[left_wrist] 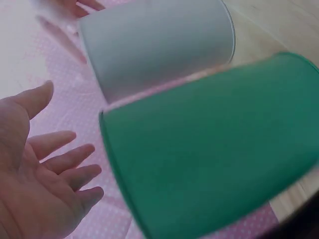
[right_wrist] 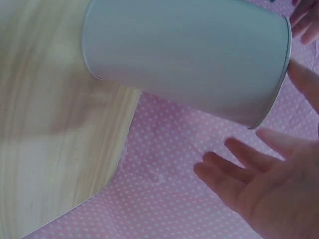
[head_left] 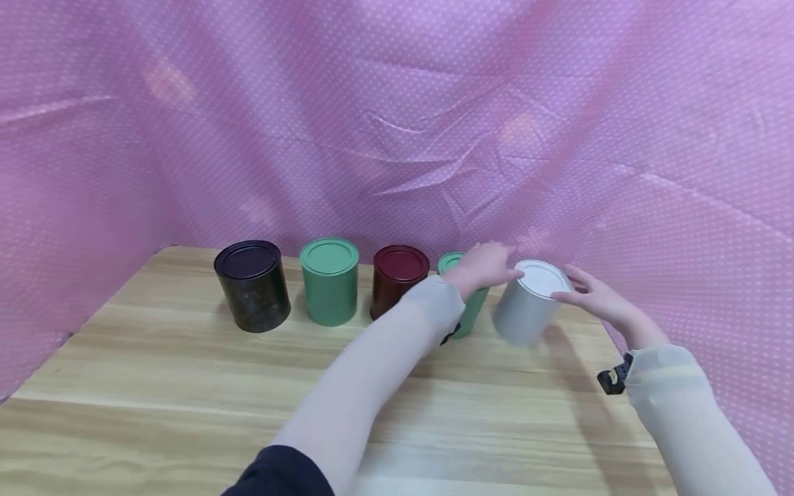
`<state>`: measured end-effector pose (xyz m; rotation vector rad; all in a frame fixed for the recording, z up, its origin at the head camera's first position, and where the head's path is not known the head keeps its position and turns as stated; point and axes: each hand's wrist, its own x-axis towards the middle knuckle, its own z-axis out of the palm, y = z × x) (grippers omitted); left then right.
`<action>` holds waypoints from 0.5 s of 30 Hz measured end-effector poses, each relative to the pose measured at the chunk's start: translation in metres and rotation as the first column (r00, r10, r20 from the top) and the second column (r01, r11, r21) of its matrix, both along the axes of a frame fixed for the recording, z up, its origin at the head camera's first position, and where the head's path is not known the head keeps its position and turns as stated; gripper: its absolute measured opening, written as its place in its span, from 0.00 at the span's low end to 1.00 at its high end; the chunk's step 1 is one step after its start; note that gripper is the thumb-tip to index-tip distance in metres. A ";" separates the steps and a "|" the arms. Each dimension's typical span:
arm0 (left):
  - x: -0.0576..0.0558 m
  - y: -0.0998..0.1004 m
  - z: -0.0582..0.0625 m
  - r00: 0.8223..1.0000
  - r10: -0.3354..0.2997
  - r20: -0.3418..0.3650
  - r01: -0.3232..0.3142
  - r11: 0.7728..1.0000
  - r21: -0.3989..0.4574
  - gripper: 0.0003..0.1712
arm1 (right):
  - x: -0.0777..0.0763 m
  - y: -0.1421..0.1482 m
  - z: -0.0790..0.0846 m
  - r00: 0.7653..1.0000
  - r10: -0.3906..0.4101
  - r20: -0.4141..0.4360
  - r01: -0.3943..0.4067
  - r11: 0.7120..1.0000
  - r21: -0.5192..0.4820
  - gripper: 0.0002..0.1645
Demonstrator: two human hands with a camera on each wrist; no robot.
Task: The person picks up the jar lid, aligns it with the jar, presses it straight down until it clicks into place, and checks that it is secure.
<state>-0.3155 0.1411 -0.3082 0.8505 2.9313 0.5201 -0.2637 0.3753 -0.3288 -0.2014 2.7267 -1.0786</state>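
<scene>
A white can [head_left: 524,310] with a flat lid stands at the right end of a row on the wooden table. Beside its upper rim, my right hand [head_left: 595,301] is spread, with the thumb [right_wrist: 304,82] close to the rim in the right wrist view and nothing gripped. My left hand [head_left: 486,265] reaches over the slim green can [head_left: 474,310] and partly hides it. In the left wrist view the left fingers [left_wrist: 75,157] are extended and apart, clear of the green and white cans.
Further left along the row stand a dark red can [head_left: 389,286], a wider green can [head_left: 331,289] and a black can [head_left: 254,293]. A pink dotted cloth [head_left: 310,138] hangs behind the table [head_left: 186,386] and along its sides.
</scene>
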 end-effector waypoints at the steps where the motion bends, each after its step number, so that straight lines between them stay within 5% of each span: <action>1: 0.000 -0.005 0.001 1.000 0.001 -0.004 -0.001 1.000 0.013 0.36 | 0.002 0.000 0.000 1.000 -0.016 -0.005 0.016 1.000 0.012 0.55; 7: 0.011 -0.044 0.002 1.000 0.015 -0.023 -0.014 0.999 0.053 0.40 | 0.019 0.001 -0.004 0.998 -0.060 -0.016 0.061 0.998 0.026 0.57; 15: 0.048 -0.121 -0.002 0.989 0.042 -0.141 -0.030 0.996 0.083 0.46 | 0.047 -0.008 -0.026 0.970 -0.028 -0.242 0.043 0.998 0.054 0.52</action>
